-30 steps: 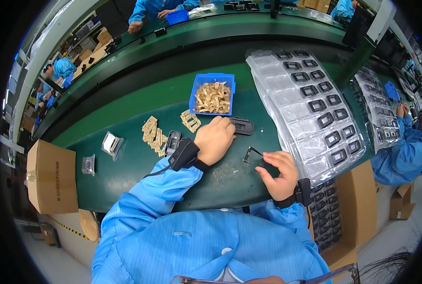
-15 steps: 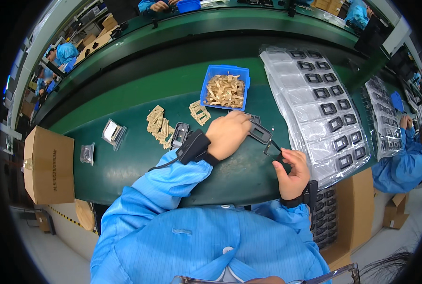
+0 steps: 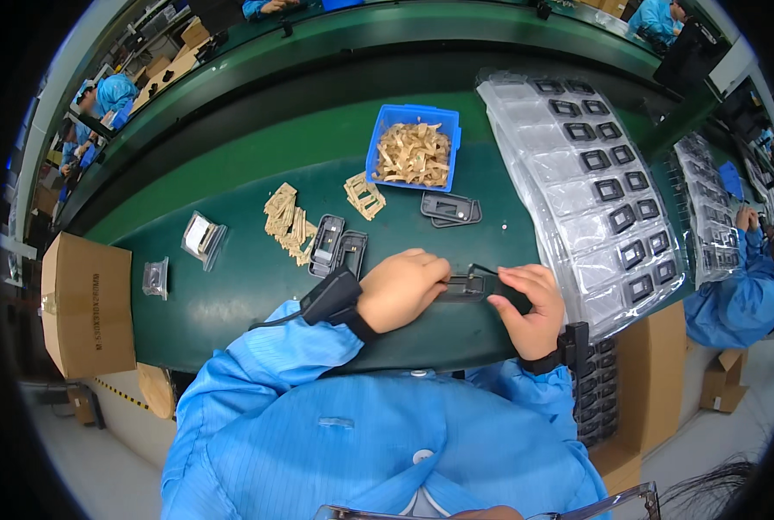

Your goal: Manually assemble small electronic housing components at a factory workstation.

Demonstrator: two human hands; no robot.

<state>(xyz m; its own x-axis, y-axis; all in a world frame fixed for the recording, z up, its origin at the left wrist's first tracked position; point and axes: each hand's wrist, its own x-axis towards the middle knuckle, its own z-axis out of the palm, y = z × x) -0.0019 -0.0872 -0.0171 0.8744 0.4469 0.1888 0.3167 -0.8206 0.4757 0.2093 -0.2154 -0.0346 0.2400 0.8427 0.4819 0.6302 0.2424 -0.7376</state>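
Observation:
My left hand (image 3: 406,289) is closed on one end of a black plastic frame (image 3: 463,288), low over the mat in front of me. Facing it, my right hand (image 3: 532,305) pinches a small thin black part (image 3: 484,269) between thumb and fingers. Its tip meets or overlaps the frame; whether they are joined I cannot tell. Beyond my hands lie more black frames (image 3: 450,209), overlapping each other. Left of these rest two black housings (image 3: 327,246), side by side. Tan slotted cutouts (image 3: 288,223) lie piled beside them, with a few more (image 3: 365,196) nearer the bin.
A blue bin (image 3: 414,181) of tan paper scraps stands at the back. To the right, a clear blister tray (image 3: 569,208) holds several black frames. Small bagged parts (image 3: 203,240) and a cardboard box (image 3: 88,303) sit left. A co-worker (image 3: 734,277) works at far right.
My left hand has drawn back toward me from the overlapping frames, bringing one frame with it. My right hand stays close by, its thin black part now at the frame.

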